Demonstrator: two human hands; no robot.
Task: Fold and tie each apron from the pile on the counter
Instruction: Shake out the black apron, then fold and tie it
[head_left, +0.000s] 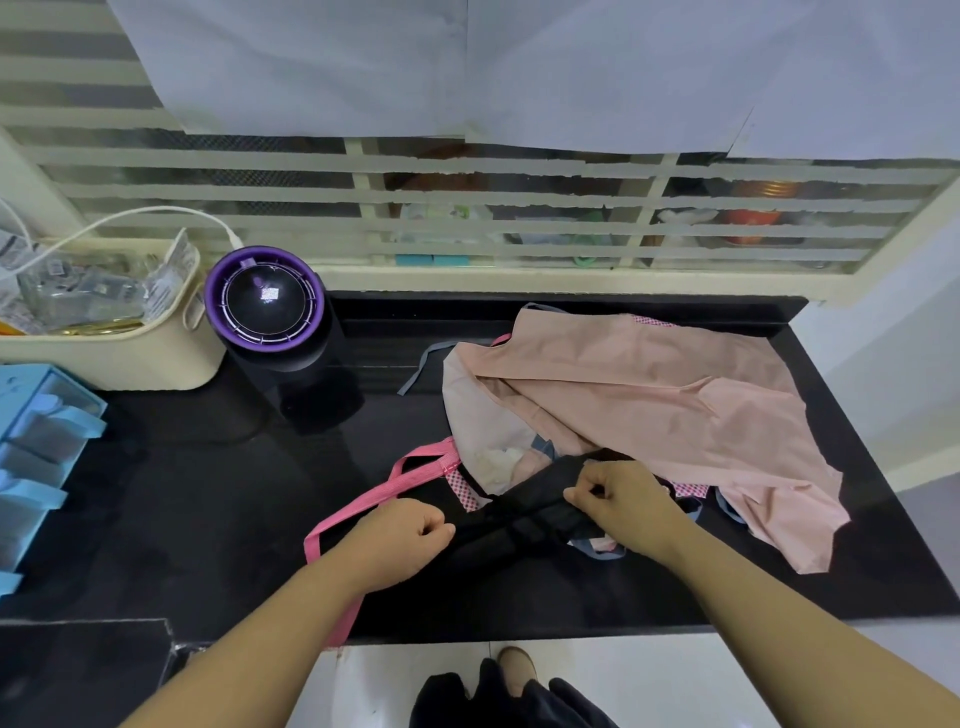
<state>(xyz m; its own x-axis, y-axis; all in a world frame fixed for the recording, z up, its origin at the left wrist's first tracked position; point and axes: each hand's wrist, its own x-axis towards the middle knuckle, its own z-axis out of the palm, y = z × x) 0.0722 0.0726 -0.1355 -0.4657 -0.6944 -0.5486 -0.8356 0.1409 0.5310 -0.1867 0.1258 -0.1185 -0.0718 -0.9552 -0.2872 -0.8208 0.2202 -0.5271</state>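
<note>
A pile of aprons lies on the black counter (208, 519), with a pale pink apron (649, 395) spread on top at the right. A bright pink strap (363, 504) loops out of the pile to the left and hangs over the front edge. In front of the pile lies a black apron (519, 525), bunched into a narrow band. My left hand (400, 540) is closed on its left end. My right hand (623, 499) pinches its upper right part between thumb and fingers. A grey-blue strap (421, 364) trails out behind the pile.
A black and purple round appliance (265, 306) stands at the back left of the pile, next to a cream basket (119, 358) full of packets. Blue drawers (36, 457) sit at the far left. A barred window runs behind the counter. My feet show below its front edge.
</note>
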